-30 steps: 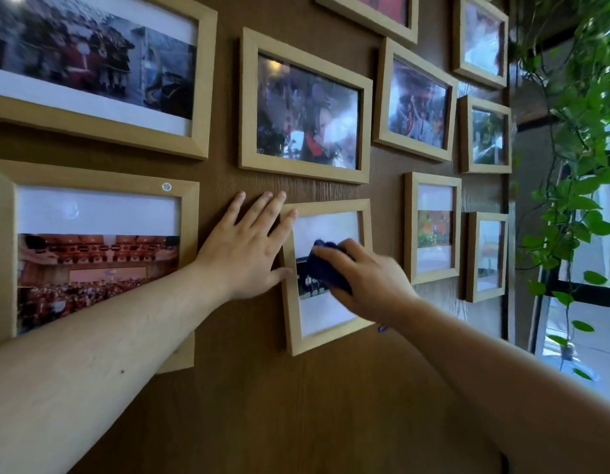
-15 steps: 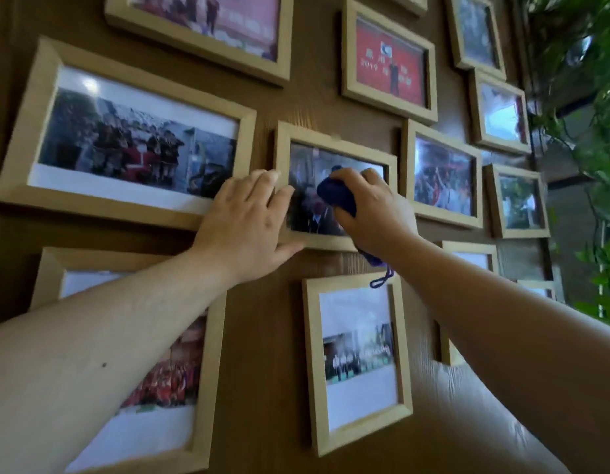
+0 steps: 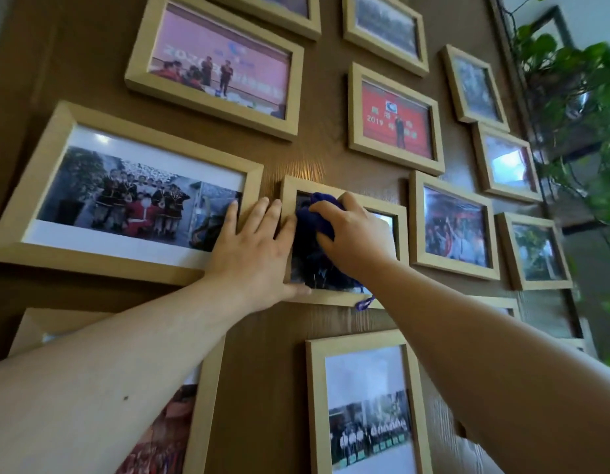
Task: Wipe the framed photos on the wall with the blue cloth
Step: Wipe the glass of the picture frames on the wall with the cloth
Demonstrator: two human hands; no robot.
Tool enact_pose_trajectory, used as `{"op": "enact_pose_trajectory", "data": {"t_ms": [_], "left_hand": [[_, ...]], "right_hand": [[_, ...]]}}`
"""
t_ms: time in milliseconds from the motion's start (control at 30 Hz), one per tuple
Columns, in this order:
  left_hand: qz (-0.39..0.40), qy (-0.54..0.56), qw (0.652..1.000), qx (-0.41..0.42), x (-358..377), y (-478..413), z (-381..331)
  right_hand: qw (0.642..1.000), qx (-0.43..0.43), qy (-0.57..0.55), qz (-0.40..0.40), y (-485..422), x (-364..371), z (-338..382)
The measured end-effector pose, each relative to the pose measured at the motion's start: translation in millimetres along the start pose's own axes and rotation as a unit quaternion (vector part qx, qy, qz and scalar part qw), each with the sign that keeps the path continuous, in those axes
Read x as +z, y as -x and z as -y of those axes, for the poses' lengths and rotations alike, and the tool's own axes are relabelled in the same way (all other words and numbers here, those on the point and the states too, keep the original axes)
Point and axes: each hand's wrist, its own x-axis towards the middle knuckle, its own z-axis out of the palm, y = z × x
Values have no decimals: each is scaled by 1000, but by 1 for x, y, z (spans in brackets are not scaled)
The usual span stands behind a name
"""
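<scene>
Several light-wood framed photos hang on a brown wooden wall. My right hand (image 3: 356,234) grips a bunched dark blue cloth (image 3: 313,220) and presses it on the glass of the middle frame (image 3: 401,213). The cloth covers the left part of that photo, and its loop (image 3: 364,303) dangles below the frame's bottom edge. My left hand (image 3: 254,249) lies flat, fingers spread, across that frame's left edge and the right end of the wide group-photo frame (image 3: 57,131) beside it.
More frames surround the middle one: a pink photo frame (image 3: 298,94) and red photo frame (image 3: 438,138) above, an upright frame (image 3: 313,405) below, smaller frames (image 3: 493,241) to the right. A leafy green plant (image 3: 587,97) hangs at the right edge.
Both hands left the lower upright frame and went up to the frame above it. The cloth has since slid to that photo's left part, and my view has tilted upward.
</scene>
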Motion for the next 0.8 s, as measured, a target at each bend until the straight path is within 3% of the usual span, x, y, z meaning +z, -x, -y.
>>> {"op": "enact_pose_trajectory", "data": {"t_ms": [100, 300, 367, 500, 700, 800], "left_hand": [[1, -5, 1000, 4, -1, -1, 0], [-1, -31, 999, 11, 0, -2, -3], [-1, -34, 999, 9, 1, -1, -4], [8, -28, 999, 13, 1, -1, -3], [4, -40, 999, 17, -1, 0, -3], [3, -42, 999, 18, -1, -1, -3]], "right_hand": [[999, 18, 30, -1, 14, -1, -26], [982, 163, 87, 48, 40, -12, -90], [979, 166, 100, 56, 43, -14, -98], [989, 120, 56, 66, 36, -11, -73], [995, -78, 13, 66, 25, -4, 0], [993, -81, 37, 81, 33, -9, -6]]}}
